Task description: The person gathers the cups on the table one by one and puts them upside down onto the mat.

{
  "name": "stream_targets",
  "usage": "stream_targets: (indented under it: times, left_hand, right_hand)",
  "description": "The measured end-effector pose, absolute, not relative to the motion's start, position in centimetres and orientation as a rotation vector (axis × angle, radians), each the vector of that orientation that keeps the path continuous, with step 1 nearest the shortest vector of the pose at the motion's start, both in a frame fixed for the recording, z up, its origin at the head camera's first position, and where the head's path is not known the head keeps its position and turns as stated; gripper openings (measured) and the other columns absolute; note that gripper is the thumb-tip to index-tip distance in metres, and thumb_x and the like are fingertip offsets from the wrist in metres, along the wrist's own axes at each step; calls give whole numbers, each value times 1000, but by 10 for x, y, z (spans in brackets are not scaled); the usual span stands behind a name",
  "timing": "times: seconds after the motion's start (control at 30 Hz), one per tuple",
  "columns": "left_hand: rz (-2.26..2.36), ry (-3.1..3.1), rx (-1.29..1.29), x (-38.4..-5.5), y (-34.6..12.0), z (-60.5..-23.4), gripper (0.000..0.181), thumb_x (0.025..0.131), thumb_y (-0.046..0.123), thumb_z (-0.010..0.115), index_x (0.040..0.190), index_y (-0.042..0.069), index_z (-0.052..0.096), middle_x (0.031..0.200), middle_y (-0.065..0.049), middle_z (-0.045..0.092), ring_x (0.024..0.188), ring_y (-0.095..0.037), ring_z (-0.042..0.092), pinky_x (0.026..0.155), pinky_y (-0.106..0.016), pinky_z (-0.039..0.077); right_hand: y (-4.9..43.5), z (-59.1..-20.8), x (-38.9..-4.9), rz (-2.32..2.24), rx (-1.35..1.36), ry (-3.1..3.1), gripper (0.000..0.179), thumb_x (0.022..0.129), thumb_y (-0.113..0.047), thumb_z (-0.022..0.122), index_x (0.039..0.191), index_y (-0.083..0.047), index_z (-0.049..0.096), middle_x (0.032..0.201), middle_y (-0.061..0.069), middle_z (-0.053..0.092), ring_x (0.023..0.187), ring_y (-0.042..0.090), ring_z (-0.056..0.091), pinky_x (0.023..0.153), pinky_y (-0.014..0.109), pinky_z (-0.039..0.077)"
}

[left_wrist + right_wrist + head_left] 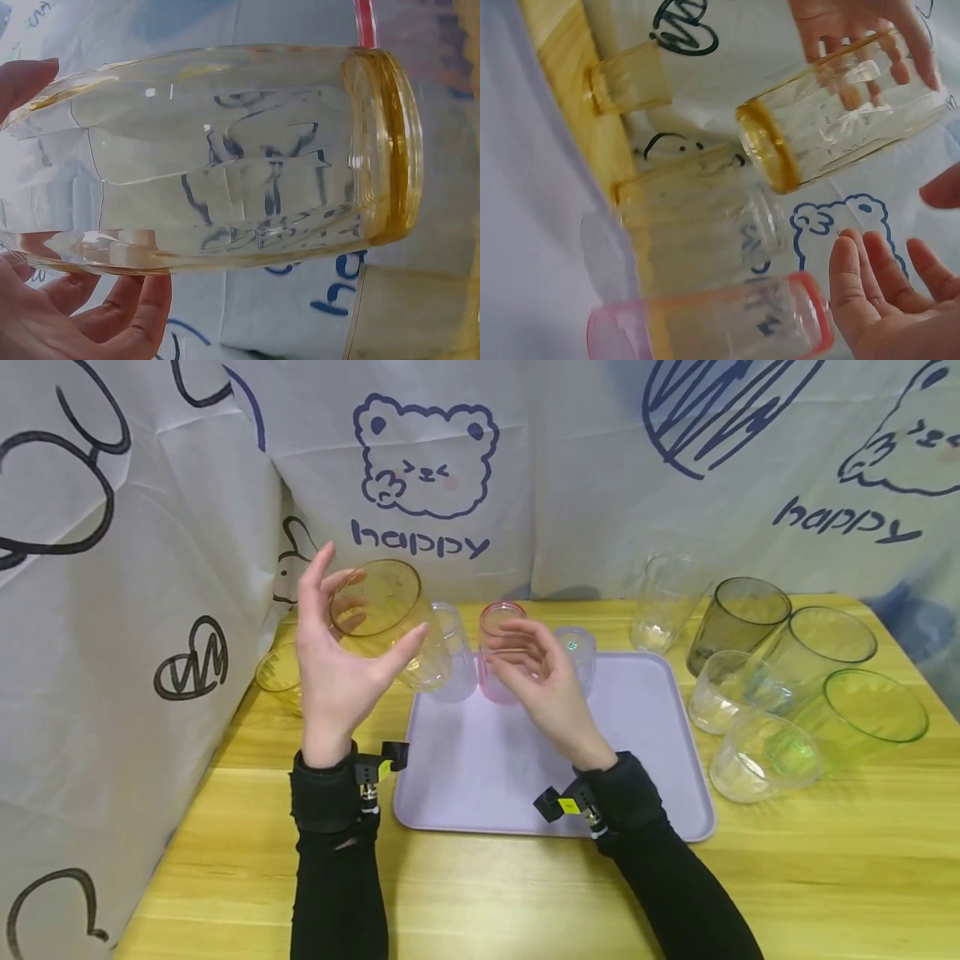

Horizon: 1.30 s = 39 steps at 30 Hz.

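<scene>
While the left hand [333, 672] grips a tall, round, see-through yellow cup [240, 157], the right hand [551, 693] hangs nearby

I am looking at a person in black sleeves [337, 902] at a yellow wooden table [480, 910]. The left hand has its thumb on one side of the tall yellow cup and its fingers round the other. That cup is up in the air, near the far left corner of a flat, light purple tray [487, 785]. It is tipped, with its bottom pointing down to the right.

The right hand is up too. Its fingers are a bit bent, with the thumb away from them. A tall, see-through pink cup [712, 321] is just beside it; I can't tell if they touch. The pink cup stands at the tray's far edge, between a tall clear cup [463, 664] and a short clear cup [579, 656].

To the left sits a small, see-through yellow cup [277, 681], partly behind the left hand. On the right, a dark brown cup [716, 639] and a big green cup [858, 722] stand with some clear ones. Behind everything hangs a white cloth [585, 510] with bears drawn on it.
</scene>
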<state>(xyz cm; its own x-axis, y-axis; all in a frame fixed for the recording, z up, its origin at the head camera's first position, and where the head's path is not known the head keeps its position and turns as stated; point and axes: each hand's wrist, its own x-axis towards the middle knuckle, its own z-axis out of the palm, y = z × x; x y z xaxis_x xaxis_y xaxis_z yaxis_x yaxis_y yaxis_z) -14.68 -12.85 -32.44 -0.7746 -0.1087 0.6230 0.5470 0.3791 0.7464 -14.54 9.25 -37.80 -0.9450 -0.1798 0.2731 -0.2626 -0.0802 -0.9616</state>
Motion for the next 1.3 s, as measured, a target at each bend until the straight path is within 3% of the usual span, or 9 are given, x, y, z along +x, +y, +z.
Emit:
stream_targets:
  times: [0.2,0.33,0.67,0.83,0.93,1.0,1.17,1.3]
  left_hand:
    - [-1543,-2035,-511,-148,-114,-326,100,71,7,87,155,14,33,137,-14,57,117,-23,60,95,-33,52]
    - [-1605,-2045,-586,-149,-104,-330,101,72,6,85,156,12,30,139,-16,56,119,-27,59,98,-40,53]
    - [-1776,-2045,-656,-154,-82,-340,98,77,8,81,158,15,26,141,-17,55,118,-32,60,102,-47,52]
    - [-1863,-2005,-680,-156,-73,-345,102,79,40,83,158,12,24,142,-19,54,121,-35,59,105,-52,51]
    - [-1894,-1990,-679,-157,-68,-348,113,76,60,80,158,10,21,144,-22,51,123,-37,58,107,-56,49]
    - [-1908,-1991,-678,-157,-65,-348,116,74,66,79,158,10,21,145,-23,50,125,-37,58,108,-56,49]
    - [-1965,-1989,-701,-159,-61,-350,111,77,57,81,158,12,20,146,-23,49,125,-36,59,104,-47,54]
    - [-1999,-1998,-739,-159,-61,-351,96,85,23,78,159,12,19,146,-24,47,125,-38,59,103,-43,55]
  right_hand:
    - [109,-380,-143,2087,658,-2217,61,91,6,65,146,-1,40,139,23,53,131,35,53,107,37,52]
    - [119,-380,-144,2014,723,-2273,71,88,4,70,149,-4,36,144,20,49,136,33,48,113,46,47]
    - [130,-381,-149,1933,769,-2386,86,82,-4,79,153,-15,32,146,13,47,137,29,48,116,50,43]
    - [133,-382,-149,1881,790,-2468,95,79,-10,84,155,-21,28,154,8,42,139,31,44,116,62,37]
    - [134,-382,-150,1866,794,-2482,97,77,-10,86,154,-22,28,156,6,40,139,31,44,114,60,40]
    - [134,-383,-152,1867,790,-2471,97,76,-9,87,153,-22,30,152,6,43,134,32,49,110,57,45]
    - [134,-386,-155,1794,758,-2440,91,74,-10,88,150,-19,38,142,8,54,122,33,59,102,51,53]
    - [138,-386,-156,1762,762,-2417,84,75,-10,87,147,-15,43,133,9,59,108,31,64,93,49,57]
